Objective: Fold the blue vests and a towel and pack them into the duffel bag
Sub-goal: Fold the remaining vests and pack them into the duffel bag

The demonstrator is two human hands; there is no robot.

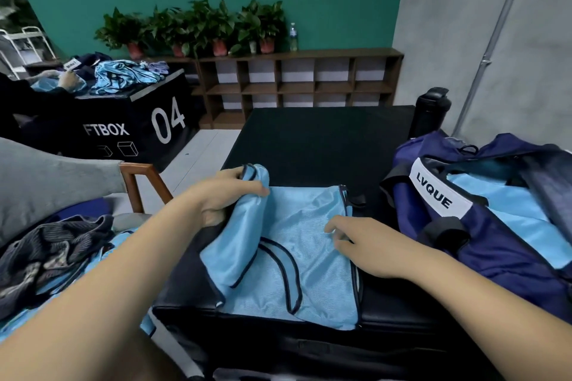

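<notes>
**Black padded table (309, 139), one vest (303, 241) mid-fold, duffel bag (501, 244) open beside it**

Along the table's right edge sits the navy duffel bag. Its mouth is unzipped and faces the person, probably so each folded piece can go straight in. Light blue cloth (507, 204) already lies flat inside.

The vest being worked is spread on the near edge of the table, just left of the bag. Its right half lies flat and its left side is raised off the surface. That looks like the start of a fold across the middle.

Off the table's left edge a dark striped cloth (52, 250), likely the towel, lies crumpled on more blue fabric, apparently unfolded.

The left hand (226, 195) has its fingers and thumb curled round the bunched left edge of the vest and holds it up. The right hand (368, 247) lies on the vest's right part near the trim, fingers loosely bent with the tips on the cloth. It seems to pin the vest down so it won't slide. No pinch shows.
</notes>
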